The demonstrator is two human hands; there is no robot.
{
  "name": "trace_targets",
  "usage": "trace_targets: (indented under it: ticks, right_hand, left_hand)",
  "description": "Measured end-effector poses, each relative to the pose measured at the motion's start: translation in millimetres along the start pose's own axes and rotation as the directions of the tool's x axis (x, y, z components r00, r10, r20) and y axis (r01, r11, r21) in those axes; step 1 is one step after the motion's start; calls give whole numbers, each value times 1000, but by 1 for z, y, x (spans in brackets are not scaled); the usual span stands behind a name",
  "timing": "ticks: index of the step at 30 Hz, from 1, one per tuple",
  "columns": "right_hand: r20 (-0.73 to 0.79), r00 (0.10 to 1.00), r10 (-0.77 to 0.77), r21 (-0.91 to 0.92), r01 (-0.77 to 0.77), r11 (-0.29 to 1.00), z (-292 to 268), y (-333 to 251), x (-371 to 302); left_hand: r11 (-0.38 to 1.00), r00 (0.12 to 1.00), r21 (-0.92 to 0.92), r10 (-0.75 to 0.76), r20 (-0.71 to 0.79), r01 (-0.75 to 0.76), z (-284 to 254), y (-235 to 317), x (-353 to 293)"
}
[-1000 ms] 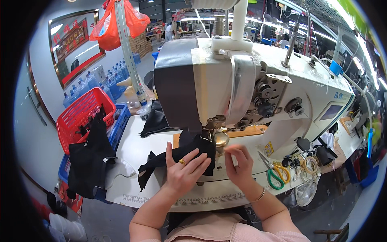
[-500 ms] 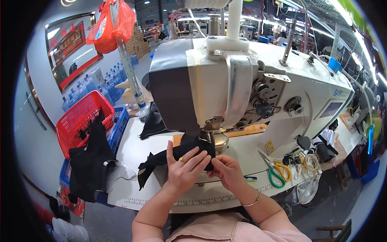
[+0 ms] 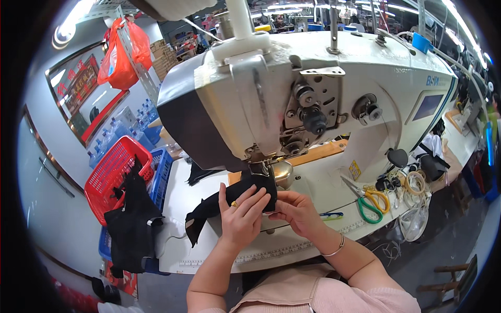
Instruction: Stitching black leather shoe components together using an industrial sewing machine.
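A piece of black fabric lies under the needle area of a white and grey sewing machine. My left hand rests flat on top of this fabric, its fingers stretched out and a gold ring on one of them. At the fabric's right edge, my right hand has thumb and fingertips pinched together on the cloth; a bangle circles that wrist. The metal presser foot sits just beyond my left fingertips. Exactly where the needle meets the cloth is too small to make out.
Green-and-yellow-handled scissors lie right of my hands, beside rings of tape and small tools. A red basket on a blue crate stands left, draped with black fabric pieces. A ruler strip runs along the table's front edge.
The view has tilted and come closer, so the machine appears larger and further left. Both hands keep nearly the same hold on the black fabric.
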State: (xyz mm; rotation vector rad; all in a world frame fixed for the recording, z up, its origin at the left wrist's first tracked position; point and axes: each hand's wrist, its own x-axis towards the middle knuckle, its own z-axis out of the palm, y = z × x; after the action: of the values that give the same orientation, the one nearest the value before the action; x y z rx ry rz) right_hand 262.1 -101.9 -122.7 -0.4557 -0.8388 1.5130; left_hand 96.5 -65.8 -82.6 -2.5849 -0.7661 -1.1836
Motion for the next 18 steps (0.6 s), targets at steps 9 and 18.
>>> trace_targets:
  ticks: [9,18]
  right_hand:
    - [-206,978,22,-141,-51,989,8,-1,1]
    - [-32,993,113,191,-104,976,2,-4,3]
  left_hand:
    - [997,999,78,29,-33,-27,4,2,-6]
    - [999,998,41,5,-62,-2,5,3,-8]
